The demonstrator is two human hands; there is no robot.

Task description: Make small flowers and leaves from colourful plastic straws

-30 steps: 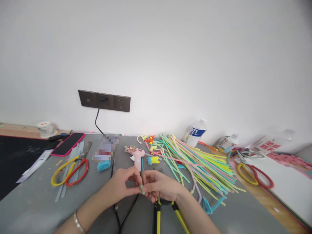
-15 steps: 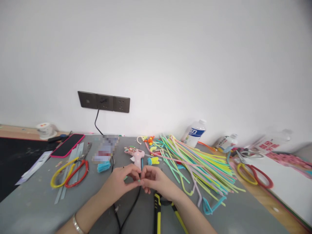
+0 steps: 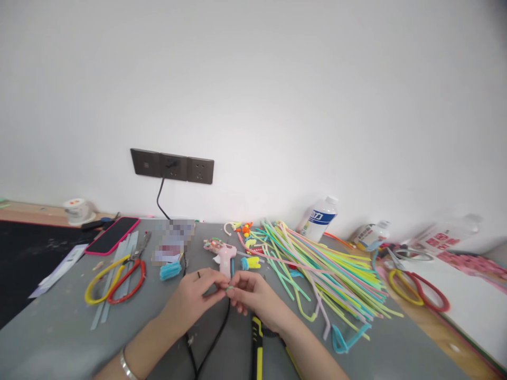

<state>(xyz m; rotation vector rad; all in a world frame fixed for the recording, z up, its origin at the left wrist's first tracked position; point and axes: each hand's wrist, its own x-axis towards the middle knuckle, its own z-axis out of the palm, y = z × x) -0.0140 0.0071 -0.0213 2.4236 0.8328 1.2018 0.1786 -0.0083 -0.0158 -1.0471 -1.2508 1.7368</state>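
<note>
My left hand [image 3: 200,293] and my right hand [image 3: 253,295] meet at the fingertips above the grey mat, thumbs and forefingers pinched together. Between them shows a small green piece [image 3: 229,288], mostly hidden by the fingers; its exact kind cannot be made out. Just beyond the fingertips lies a pink hot glue gun [image 3: 225,258], its black cord running toward me beneath my hands. A black-and-yellow hand tool [image 3: 257,348] lies partly under my right forearm. Near it rests a bent blue pipe cleaner piece [image 3: 344,340].
Many pastel pipe cleaners [image 3: 325,269] spread to the right. Red-and-yellow-handled scissors [image 3: 137,279] lie over clear glue sticks at left, near a phone [image 3: 113,236]. A blue bundle [image 3: 170,271] sits left of the glue gun. White bottles [image 3: 319,219] stand or lean along the wall.
The hands stay together at nearly the same spot, with the fingers slightly shifted. The small green piece shows more between the fingertips. The whole view has shifted slightly.
</note>
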